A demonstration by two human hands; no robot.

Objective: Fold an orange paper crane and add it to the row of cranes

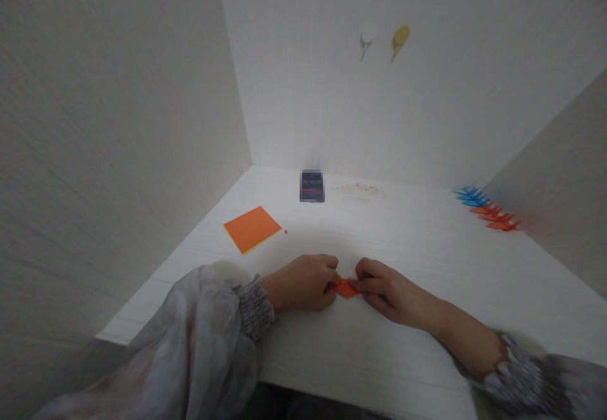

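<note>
A small folded piece of orange paper lies low over the white table, between my two hands. My left hand pinches its left end with fingers curled. From the other side, my right hand grips the right end between thumb and fingers. The fingertips cover both ends of the paper, so only its middle shows. Farther left on the table lies a stack of flat orange paper sheets with a yellow edge showing beneath.
Blue folded paper pieces and orange-red folded pieces stand in a row by the right wall. A dark pixelated box sits against the back wall. Above hang a white hook and a yellow hook. An orange scrap lies beside the sheets.
</note>
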